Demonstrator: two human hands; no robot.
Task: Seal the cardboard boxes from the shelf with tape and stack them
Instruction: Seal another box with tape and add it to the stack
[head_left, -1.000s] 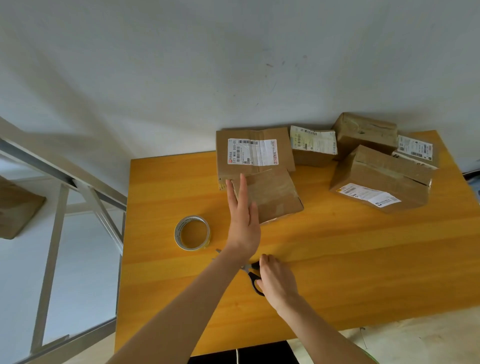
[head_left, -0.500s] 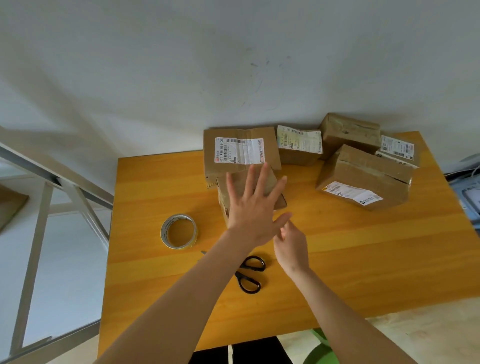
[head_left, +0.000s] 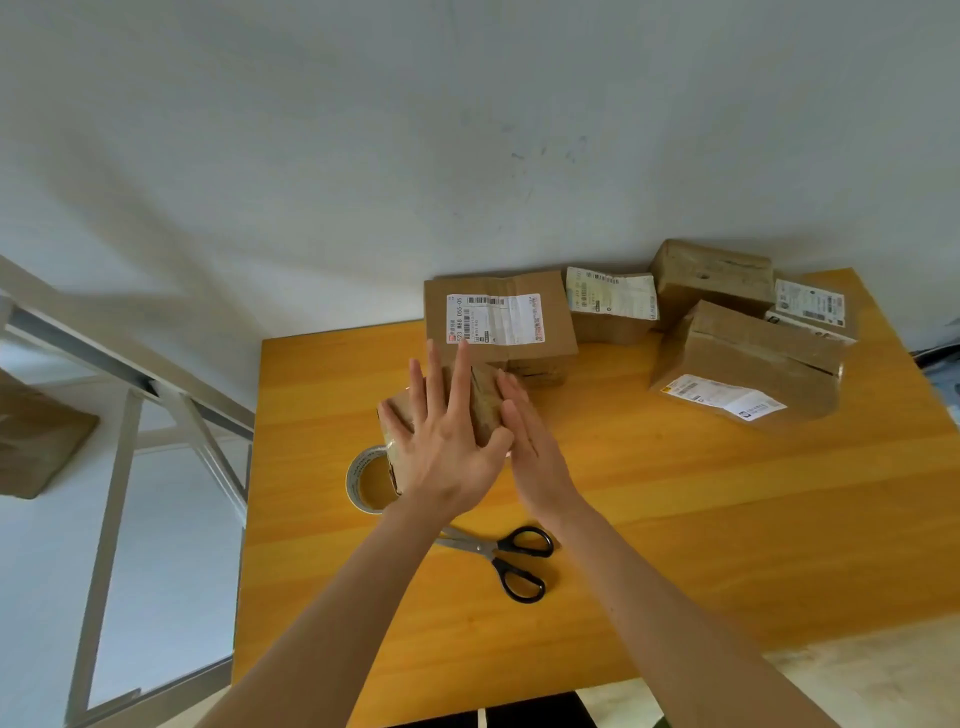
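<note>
A small brown cardboard box (head_left: 485, 402) sits on the orange table (head_left: 675, 519), mostly covered by my hands. My left hand (head_left: 444, 434) lies flat on its top with fingers spread and straight. My right hand (head_left: 530, 447) presses its straight fingers against the box's right side. Just left of the box, a roll of clear tape (head_left: 366, 480) lies flat, partly hidden behind it. Black-handled scissors (head_left: 506, 558) lie shut on the table under my forearms.
Along the wall stand other boxes: a labelled one (head_left: 498, 325) right behind the small box, another labelled one (head_left: 610, 306), a large tilted box (head_left: 743, 364) and two more (head_left: 714, 275) at the far right. A metal shelf frame (head_left: 119, 415) stands left of the table.
My right hand left the scissors and came up against the box's right side. My left hand settled flat on the box top. The box has shifted left, toward the tape roll.
</note>
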